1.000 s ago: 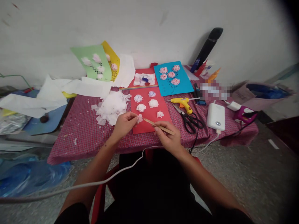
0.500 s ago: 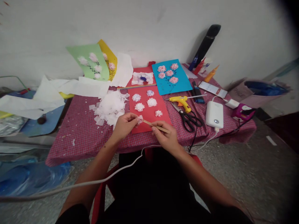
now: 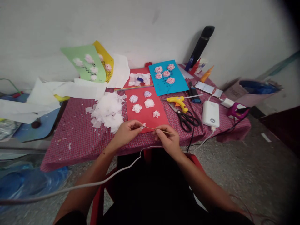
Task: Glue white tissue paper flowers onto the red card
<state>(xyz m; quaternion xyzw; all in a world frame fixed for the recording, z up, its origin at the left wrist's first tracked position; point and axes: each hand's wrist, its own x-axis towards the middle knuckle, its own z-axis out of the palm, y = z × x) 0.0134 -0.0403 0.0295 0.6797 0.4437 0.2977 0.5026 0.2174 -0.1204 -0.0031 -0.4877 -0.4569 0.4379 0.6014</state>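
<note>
I'm watching the left hand (image 3: 126, 132) pinching a white tissue scrap (image 3: 142, 126), its fingers (image 3: 135, 125) closed narrowly on it at the tip of a thin wooden stick (image 3: 161, 130). The right hand (image 3: 167, 139) is gripping that stick. Both are working over the lower edge of a red card (image 3: 146, 121) carrying tissue flowers (image 3: 137, 108), beside a pile of tissue squares (image 3: 107, 111) on the checked-cloth bench (image 3: 70, 140); a glue gun (image 3: 178, 101) and scissors (image 3: 186, 122) are lying to the right.

Five tissue flowers (image 3: 149, 103), one glue gun (image 3: 178, 101), one pair of scissors (image 3: 185, 122).
</note>
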